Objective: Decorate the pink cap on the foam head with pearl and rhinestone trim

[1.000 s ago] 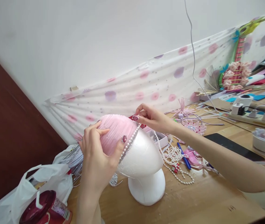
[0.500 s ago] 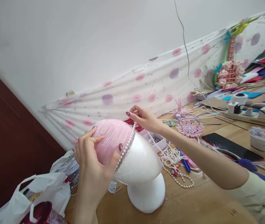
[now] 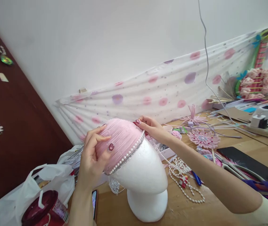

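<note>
A white foam mannequin head (image 3: 145, 169) stands on the table, wearing a pink cap (image 3: 119, 138) covered in fine strands. Along the cap's rim run a pearl bead strand (image 3: 129, 154) and a silver trim (image 3: 134, 153). My left hand (image 3: 92, 150) grips the near left side of the cap, thumb and fingers spread over the pink surface. At the far right rim, my right hand (image 3: 151, 127) has thumb and fingers closed where the pearl strand runs; the exact hold is partly hidden. From there the strand trails down to a loose heap of pearls (image 3: 179, 168).
Right of the head lie a blue pen (image 3: 196, 178), scissors (image 3: 237, 171), a black phone (image 3: 249, 163) and a pink flower piece (image 3: 204, 138). A white plastic bag (image 3: 58, 185) and a dark red cup (image 3: 41, 207) stand at left. A cable (image 3: 205, 47) hangs by the wall.
The view has turned left. My right hand has come down onto the cap's far rim. My left thumb has shifted off the pearl edge onto the pink part.
</note>
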Demonstrator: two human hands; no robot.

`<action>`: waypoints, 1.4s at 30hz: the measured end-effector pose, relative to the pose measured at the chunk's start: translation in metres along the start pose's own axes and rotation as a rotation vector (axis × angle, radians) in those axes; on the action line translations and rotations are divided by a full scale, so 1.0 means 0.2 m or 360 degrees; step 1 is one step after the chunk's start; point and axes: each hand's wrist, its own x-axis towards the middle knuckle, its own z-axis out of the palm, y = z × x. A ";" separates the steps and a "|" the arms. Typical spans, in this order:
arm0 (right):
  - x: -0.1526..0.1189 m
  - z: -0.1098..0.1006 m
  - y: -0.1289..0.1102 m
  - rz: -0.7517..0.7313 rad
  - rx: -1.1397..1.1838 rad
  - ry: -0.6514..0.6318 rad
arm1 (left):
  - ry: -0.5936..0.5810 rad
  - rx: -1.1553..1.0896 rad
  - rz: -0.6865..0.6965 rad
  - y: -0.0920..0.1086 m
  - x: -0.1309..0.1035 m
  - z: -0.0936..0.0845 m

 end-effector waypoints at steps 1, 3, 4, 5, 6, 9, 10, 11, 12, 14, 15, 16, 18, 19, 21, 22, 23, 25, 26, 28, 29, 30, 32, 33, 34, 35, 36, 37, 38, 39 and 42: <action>-0.01 0.00 -0.01 0.0009 0.0010 -0.0012 | -0.0009 -0.0068 -0.0004 -0.03 0.01 -0.01; -0.05 0.01 -0.04 0.0019 0.0019 -0.0046 | 0.0013 -0.0232 -0.0038 -0.08 0.03 -0.03; -0.06 0.01 -0.06 0.0028 0.0021 -0.0075 | 0.0028 -0.0318 -0.0063 -0.10 0.05 -0.03; -0.08 0.01 -0.07 0.0039 0.0021 -0.0110 | 0.0036 -0.0403 -0.0093 -0.12 0.06 -0.03; -0.09 0.01 -0.09 0.0046 0.0023 -0.0141 | 0.0040 -0.0471 -0.0122 -0.14 0.07 -0.03; -0.11 0.01 -0.13 0.0041 0.0017 -0.0154 | 0.0087 -0.0548 -0.0166 -0.16 0.09 -0.02; -0.11 0.01 -0.14 0.0033 -0.0003 -0.0136 | 0.0105 -0.0557 -0.0176 -0.15 0.09 -0.02; -0.11 0.01 -0.14 0.0030 -0.0031 -0.0121 | 0.0118 -0.0567 -0.0187 -0.14 0.09 -0.02; -0.11 0.01 -0.15 0.0033 -0.0065 -0.0110 | 0.0124 -0.0572 -0.0196 -0.13 0.09 -0.02; -0.10 0.01 -0.15 0.0026 -0.0118 -0.0086 | 0.0116 -0.0564 -0.0207 -0.10 0.09 -0.02; -0.09 0.01 -0.14 0.0013 -0.0124 -0.0063 | 0.0101 -0.0563 -0.0205 -0.09 0.08 -0.03; -0.09 0.01 -0.13 -0.0009 -0.0117 -0.0034 | 0.0085 -0.0569 -0.0199 -0.08 0.08 -0.03; -0.08 0.02 -0.12 -0.0065 -0.0069 0.0028 | 0.0047 -0.0607 -0.0178 -0.09 0.08 -0.03; -0.08 0.03 -0.11 -0.0089 -0.0033 0.0051 | 0.0034 -0.0637 -0.0170 -0.10 0.08 -0.02; -0.09 0.04 -0.09 -0.0127 0.0020 0.0080 | 0.0022 -0.0685 -0.0165 -0.13 0.09 -0.02; -0.10 0.05 -0.09 -0.0142 0.0027 0.0098 | 0.0019 -0.0702 -0.0168 -0.15 0.10 -0.02; -0.10 0.06 -0.09 -0.0157 0.0014 0.0120 | 0.0017 -0.0717 -0.0168 -0.16 0.11 -0.02; -0.12 0.08 -0.10 -0.0190 -0.0048 0.0182 | 0.0009 -0.0743 -0.0163 -0.19 0.12 -0.02; -0.13 0.09 -0.11 -0.0205 -0.0082 0.0217 | -0.0003 -0.0756 -0.0157 -0.20 0.13 -0.02; -0.14 0.10 -0.12 -0.0221 -0.0125 0.0270 | -0.0052 -0.0772 -0.0143 -0.21 0.12 -0.03; -0.15 0.10 -0.13 -0.0226 -0.0129 0.0283 | -0.0089 -0.0767 -0.0139 -0.20 0.11 -0.04; -0.15 0.10 -0.14 -0.0227 -0.0122 0.0287 | -0.0117 -0.0747 -0.0146 -0.19 0.09 -0.05; -0.16 0.10 -0.14 -0.0218 -0.0095 0.0273 | -0.0022 -0.0693 -0.0195 -0.15 0.01 -0.06; -0.16 0.09 -0.14 -0.0208 -0.0081 0.0266 | 0.0118 -0.0653 -0.0237 -0.13 -0.05 -0.06; -0.17 0.09 -0.14 -0.0197 -0.0069 0.0260 | 0.0360 -0.0643 -0.0276 -0.10 -0.11 -0.05; -0.17 0.08 -0.14 -0.0192 -0.0063 0.0256 | 0.0593 -0.0632 -0.0269 -0.06 -0.18 -0.03; -0.18 0.08 -0.14 -0.0191 -0.0065 0.0252 | 0.0701 -0.0557 -0.0256 -0.03 -0.25 0.00; -0.18 0.07 -0.14 -0.0197 -0.0074 0.0253 | 0.0735 -0.0446 -0.0252 0.00 -0.31 0.03; -0.19 0.07 -0.14 -0.0208 -0.0085 0.0256 | 0.0799 -0.0321 -0.0294 0.03 -0.36 0.07; -0.19 0.07 -0.14 -0.0218 -0.0100 0.0264 | 0.0829 -0.0192 -0.0340 0.06 -0.41 0.12; -0.22 0.07 -0.14 -0.0227 -0.0140 0.0311 | 0.0847 -0.0052 -0.0422 0.11 -0.46 0.25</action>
